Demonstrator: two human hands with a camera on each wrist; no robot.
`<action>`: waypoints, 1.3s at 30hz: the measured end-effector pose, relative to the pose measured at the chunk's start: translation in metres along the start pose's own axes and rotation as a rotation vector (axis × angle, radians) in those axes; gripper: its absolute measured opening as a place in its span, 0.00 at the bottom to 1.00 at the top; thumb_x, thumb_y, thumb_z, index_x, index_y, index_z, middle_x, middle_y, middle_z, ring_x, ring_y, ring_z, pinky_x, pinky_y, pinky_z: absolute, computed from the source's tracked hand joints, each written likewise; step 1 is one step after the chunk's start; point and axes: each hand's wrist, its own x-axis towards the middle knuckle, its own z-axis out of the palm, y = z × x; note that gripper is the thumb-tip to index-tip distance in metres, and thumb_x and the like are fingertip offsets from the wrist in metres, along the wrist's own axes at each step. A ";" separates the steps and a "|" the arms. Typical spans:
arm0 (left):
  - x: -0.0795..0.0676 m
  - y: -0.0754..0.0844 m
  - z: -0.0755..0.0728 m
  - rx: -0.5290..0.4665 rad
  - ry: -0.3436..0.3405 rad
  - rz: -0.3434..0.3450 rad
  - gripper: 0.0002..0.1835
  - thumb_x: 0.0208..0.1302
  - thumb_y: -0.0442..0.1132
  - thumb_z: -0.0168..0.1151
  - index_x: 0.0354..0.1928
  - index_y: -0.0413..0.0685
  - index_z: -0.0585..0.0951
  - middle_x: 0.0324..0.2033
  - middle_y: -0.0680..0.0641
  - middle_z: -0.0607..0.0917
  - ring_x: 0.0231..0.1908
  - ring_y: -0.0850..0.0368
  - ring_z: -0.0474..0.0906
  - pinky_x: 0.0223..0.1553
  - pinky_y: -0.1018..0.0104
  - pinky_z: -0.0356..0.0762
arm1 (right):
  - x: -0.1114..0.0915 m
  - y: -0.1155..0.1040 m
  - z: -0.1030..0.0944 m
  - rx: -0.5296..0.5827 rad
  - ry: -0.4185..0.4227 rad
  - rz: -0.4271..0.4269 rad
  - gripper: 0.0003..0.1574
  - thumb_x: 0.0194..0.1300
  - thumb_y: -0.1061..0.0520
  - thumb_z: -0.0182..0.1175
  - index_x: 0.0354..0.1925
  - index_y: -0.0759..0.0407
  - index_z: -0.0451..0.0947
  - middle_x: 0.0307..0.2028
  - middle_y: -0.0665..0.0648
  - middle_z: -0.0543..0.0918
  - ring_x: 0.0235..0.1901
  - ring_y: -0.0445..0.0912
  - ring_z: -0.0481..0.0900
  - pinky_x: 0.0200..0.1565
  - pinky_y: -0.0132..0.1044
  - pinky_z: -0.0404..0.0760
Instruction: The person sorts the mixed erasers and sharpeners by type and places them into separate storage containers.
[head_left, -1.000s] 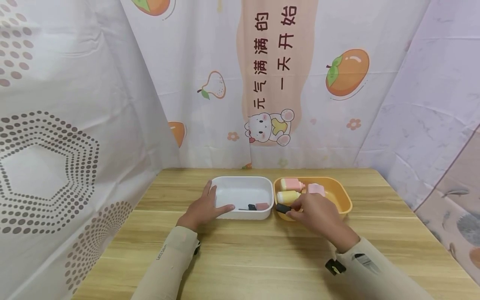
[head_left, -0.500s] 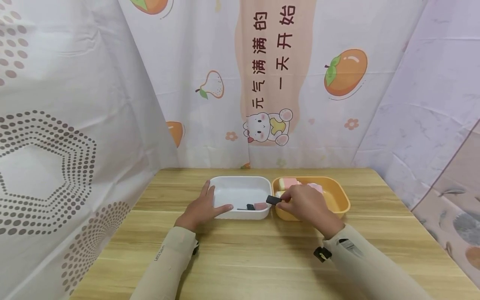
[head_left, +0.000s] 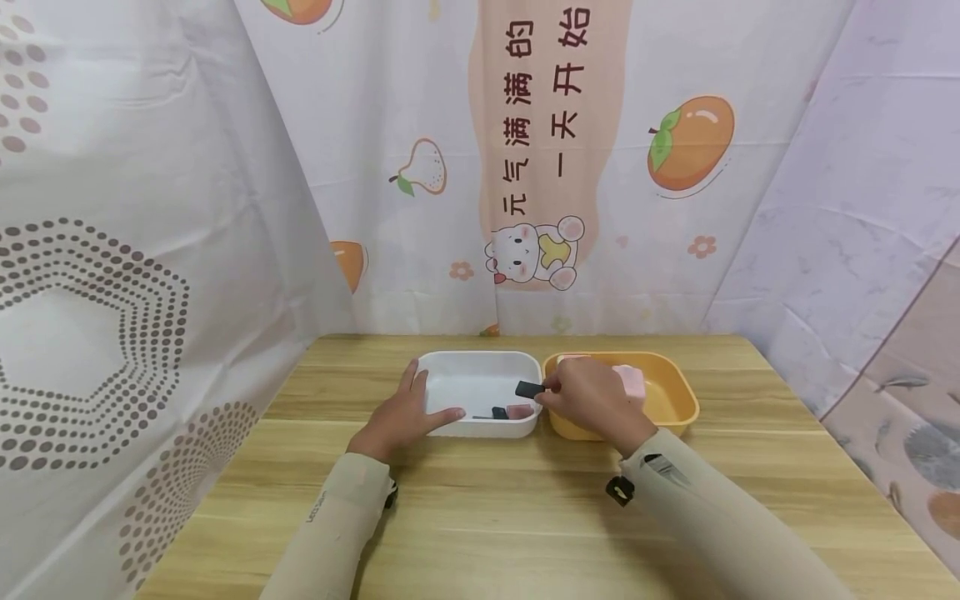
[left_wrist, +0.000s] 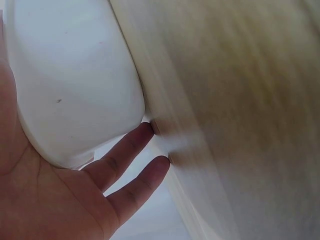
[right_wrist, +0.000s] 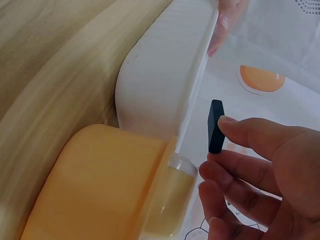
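Between thumb and forefinger my right hand (head_left: 592, 398) pinches a small flat black block (head_left: 529, 389). It is held above the right end of the white tray (head_left: 480, 430); the right wrist view shows the block (right_wrist: 216, 126) edge-on, above the rims. My left hand (head_left: 401, 419) rests against the white tray's left end, its fingers spread and the thumb over the near rim. In the left wrist view, two fingertips of that hand (left_wrist: 55, 200) touch the table beside the tray. Inside the tray lie a pink block (head_left: 519, 412), a small black piece (head_left: 499, 412) and a thin dark stick (head_left: 482, 417).
Against the white tray's right end stands an orange tray (head_left: 678, 396). It holds a pink piece (head_left: 632, 383) and a yellow bottle (right_wrist: 172, 200), partly hidden by my right hand in the head view. A printed curtain (head_left: 420, 275) hangs behind the wooden table (head_left: 480, 517).
My right hand has lifted the black block out over the orange tray's left edge and moved left, over the white tray. My left hand has kept its place on the white tray.
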 end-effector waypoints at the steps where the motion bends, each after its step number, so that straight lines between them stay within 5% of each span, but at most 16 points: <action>1: 0.000 0.000 0.000 -0.001 -0.003 -0.006 0.70 0.53 0.85 0.55 0.83 0.43 0.49 0.84 0.45 0.36 0.73 0.37 0.67 0.65 0.39 0.74 | 0.002 -0.001 0.000 0.000 -0.004 0.002 0.11 0.62 0.44 0.73 0.33 0.47 0.93 0.25 0.45 0.82 0.24 0.43 0.75 0.23 0.36 0.70; 15: 0.001 -0.001 0.002 0.004 -0.005 0.001 0.70 0.53 0.86 0.55 0.83 0.43 0.49 0.84 0.45 0.35 0.72 0.38 0.68 0.63 0.40 0.76 | 0.022 -0.014 -0.002 0.023 -0.089 0.091 0.13 0.65 0.41 0.72 0.39 0.47 0.93 0.31 0.46 0.86 0.32 0.46 0.79 0.30 0.38 0.75; 28: -0.001 0.000 0.001 -0.007 -0.010 -0.019 0.70 0.52 0.86 0.54 0.83 0.43 0.48 0.84 0.46 0.34 0.73 0.37 0.68 0.64 0.39 0.75 | 0.043 -0.027 0.010 -0.045 -0.109 0.041 0.11 0.64 0.41 0.72 0.34 0.45 0.93 0.27 0.43 0.86 0.30 0.45 0.78 0.31 0.38 0.74; 39: 0.001 0.001 0.001 -0.009 -0.007 -0.017 0.70 0.52 0.87 0.54 0.83 0.44 0.48 0.84 0.46 0.35 0.73 0.37 0.67 0.64 0.38 0.74 | 0.048 -0.033 0.021 -0.056 -0.133 0.082 0.11 0.63 0.41 0.73 0.35 0.45 0.92 0.29 0.45 0.87 0.31 0.45 0.80 0.32 0.38 0.79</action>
